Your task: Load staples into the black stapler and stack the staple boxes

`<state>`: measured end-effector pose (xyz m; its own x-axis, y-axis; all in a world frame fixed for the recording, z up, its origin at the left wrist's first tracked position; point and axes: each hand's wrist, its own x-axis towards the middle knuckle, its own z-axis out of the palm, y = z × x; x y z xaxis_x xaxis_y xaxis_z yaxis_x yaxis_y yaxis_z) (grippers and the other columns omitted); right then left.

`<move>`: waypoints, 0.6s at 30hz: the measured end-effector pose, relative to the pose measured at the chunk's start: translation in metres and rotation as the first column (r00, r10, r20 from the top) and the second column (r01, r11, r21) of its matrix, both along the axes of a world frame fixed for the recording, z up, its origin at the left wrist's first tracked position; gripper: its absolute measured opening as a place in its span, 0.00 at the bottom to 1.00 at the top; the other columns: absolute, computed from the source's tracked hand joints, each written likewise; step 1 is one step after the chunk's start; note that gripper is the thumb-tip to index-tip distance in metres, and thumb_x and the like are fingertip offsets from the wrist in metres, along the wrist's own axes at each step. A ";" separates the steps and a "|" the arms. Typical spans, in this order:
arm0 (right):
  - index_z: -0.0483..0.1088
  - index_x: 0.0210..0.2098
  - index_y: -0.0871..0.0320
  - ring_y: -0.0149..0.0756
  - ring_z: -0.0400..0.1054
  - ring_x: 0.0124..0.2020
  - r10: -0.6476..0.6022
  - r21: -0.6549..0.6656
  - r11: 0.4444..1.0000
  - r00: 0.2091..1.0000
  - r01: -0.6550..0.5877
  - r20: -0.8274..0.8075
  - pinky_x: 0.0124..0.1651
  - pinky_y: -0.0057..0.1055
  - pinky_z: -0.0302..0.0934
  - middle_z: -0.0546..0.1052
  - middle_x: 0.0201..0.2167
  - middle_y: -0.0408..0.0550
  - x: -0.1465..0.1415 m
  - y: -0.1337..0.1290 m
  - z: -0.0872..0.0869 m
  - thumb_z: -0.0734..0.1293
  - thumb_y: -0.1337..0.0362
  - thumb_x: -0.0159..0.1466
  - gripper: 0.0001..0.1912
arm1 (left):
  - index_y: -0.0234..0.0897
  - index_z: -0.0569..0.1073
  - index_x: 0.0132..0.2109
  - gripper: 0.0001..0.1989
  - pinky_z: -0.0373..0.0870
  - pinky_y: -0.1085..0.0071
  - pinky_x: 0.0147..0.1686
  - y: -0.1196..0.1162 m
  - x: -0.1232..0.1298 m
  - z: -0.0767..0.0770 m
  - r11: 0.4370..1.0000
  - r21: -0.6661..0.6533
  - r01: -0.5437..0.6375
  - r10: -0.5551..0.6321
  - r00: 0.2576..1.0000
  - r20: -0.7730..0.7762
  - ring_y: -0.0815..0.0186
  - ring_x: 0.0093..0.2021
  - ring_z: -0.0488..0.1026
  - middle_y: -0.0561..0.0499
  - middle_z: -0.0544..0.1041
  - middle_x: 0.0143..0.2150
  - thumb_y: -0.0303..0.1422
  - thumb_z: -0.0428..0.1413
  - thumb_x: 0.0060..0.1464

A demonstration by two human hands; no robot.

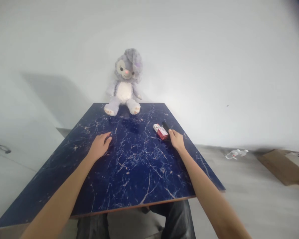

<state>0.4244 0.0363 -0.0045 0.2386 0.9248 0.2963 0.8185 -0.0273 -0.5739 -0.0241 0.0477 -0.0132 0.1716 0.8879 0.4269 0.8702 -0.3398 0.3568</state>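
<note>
My left hand (100,146) rests on the left part of the dark blue marbled table (137,172), thumb apart from the fingers and nothing held. On the right side, the fingers of my right hand (176,138) are closed on the near end of a short black bar-shaped object (165,126), whose exact kind I cannot make out. Just left of it lies a small red and white box (160,132), close to my right fingertips. Whether the box and the black object touch is unclear.
A grey plush toy (124,83) with a white belly sits at the table's far edge against the wall (201,66). On the floor to the right are a clear plastic bottle (236,153) and a brown cardboard piece (282,166). My legs are under the near edge.
</note>
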 end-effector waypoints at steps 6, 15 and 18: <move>0.75 0.45 0.56 0.39 0.73 0.42 0.142 -0.018 0.990 0.990 -0.142 -0.018 0.43 0.28 0.58 0.80 0.43 0.51 -0.085 -0.008 0.004 0.51 0.54 0.74 0.24 | 0.38 0.68 0.63 0.26 0.66 0.56 0.57 -0.011 0.009 0.005 0.997 -0.068 0.042 -0.036 0.995 0.092 0.53 0.51 0.74 0.43 0.79 0.51 0.46 0.45 0.65; 0.74 0.45 0.60 0.43 0.74 0.42 0.231 -0.039 0.972 0.973 -0.231 -0.002 0.46 0.32 0.61 0.80 0.41 0.58 -0.259 -0.017 0.014 0.51 0.53 0.74 0.25 | 0.36 0.41 0.74 0.64 0.63 0.56 0.61 -0.023 0.008 0.014 0.966 -0.159 0.205 -0.171 0.964 0.202 0.48 0.62 0.67 0.34 0.56 0.71 0.47 0.69 0.39; 0.73 0.46 0.62 0.44 0.75 0.41 0.321 -0.042 0.947 0.946 -0.319 0.051 0.46 0.33 0.61 0.79 0.40 0.59 -0.293 -0.016 0.013 0.52 0.52 0.74 0.25 | 0.32 0.45 0.73 0.61 0.66 0.58 0.58 -0.015 -0.016 0.018 0.969 -0.174 0.174 -0.135 0.967 0.214 0.51 0.56 0.72 0.39 0.72 0.60 0.45 0.68 0.40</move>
